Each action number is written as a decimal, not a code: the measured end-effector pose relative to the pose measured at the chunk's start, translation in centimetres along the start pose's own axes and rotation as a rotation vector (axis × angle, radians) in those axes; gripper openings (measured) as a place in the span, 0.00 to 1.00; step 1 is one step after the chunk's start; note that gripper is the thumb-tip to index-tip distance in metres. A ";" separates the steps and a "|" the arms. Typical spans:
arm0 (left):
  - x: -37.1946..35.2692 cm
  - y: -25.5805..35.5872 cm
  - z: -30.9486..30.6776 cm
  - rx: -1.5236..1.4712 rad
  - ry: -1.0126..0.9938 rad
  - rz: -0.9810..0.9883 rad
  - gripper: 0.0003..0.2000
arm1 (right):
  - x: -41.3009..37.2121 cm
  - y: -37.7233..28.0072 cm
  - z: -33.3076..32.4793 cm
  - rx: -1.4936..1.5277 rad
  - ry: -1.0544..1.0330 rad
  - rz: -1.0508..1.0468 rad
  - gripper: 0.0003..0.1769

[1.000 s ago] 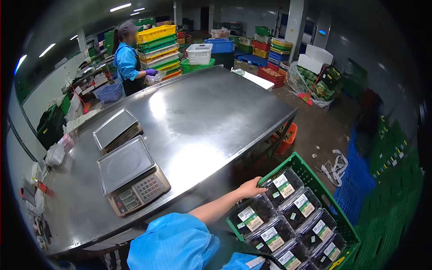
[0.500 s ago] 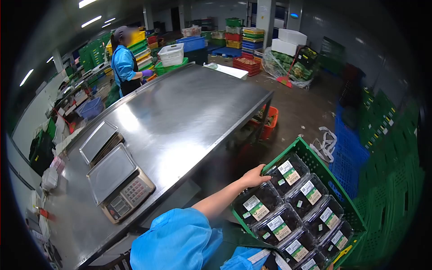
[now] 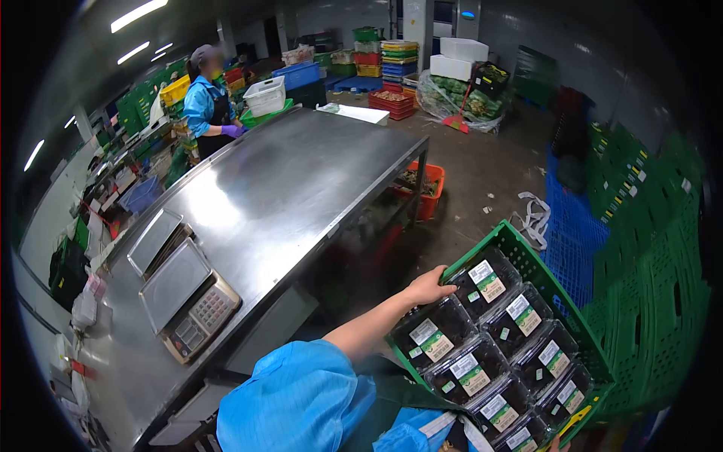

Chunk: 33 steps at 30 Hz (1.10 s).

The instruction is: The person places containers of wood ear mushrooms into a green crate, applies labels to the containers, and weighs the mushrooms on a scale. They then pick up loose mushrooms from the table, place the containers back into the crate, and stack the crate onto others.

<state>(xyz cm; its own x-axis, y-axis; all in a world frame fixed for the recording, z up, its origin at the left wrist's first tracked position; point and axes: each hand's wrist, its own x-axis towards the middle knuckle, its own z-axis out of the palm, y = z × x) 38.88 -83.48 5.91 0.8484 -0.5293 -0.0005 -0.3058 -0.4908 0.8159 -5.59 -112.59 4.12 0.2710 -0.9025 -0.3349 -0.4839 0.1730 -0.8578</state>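
A green crate (image 3: 527,248) filled with several clear-lidded, dark plastic boxes (image 3: 486,280) with white and green labels is held at the lower right, tilted. My left hand (image 3: 431,286) grips its far left rim, fingers wrapped over the edge. At the bottom edge, beside the crate's near right corner and a yellow strip, only a bit of my right hand (image 3: 556,444) shows; its fingers are mostly hidden. Blue sleeves cover my upper arms. To the left of the crate stands a steel table (image 3: 301,162) bearing a digital scale (image 3: 192,301).
A second weighing plate (image 3: 157,239) lies beside the scale. Beyond the table stands a person (image 3: 205,105) with purple gloves. An orange basket (image 3: 428,197) is under the table's far corner. Blue pallets (image 3: 568,233) and stacked green crates (image 3: 648,279) stand right; a white strap (image 3: 535,220) lies nearby.
The view has turned slightly right, so the table, scale and person sit further left. The crate stays in my hold. The person's head and arms have shifted a little.
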 end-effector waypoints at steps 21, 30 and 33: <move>5.5 -1.5 2.7 -0.122 -0.124 -0.037 0.32 | 8.9 9.7 -1.2 0.073 0.167 -0.217 0.26; 11.8 -0.6 4.5 -0.332 -0.305 -0.289 0.19 | 5.3 1.4 -0.4 0.052 0.385 0.138 0.17; 15.8 0.7 5.4 -0.422 -0.322 -0.453 0.11 | 6.7 -0.5 -0.8 0.233 0.351 0.218 0.13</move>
<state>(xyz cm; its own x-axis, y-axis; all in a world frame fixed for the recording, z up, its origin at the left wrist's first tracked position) 49.72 -95.92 3.36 0.6627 -0.5464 -0.5121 0.2976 -0.4353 0.8496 -4.15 -119.06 2.64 -0.1333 -0.9072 -0.3990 -0.2875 0.4207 -0.8605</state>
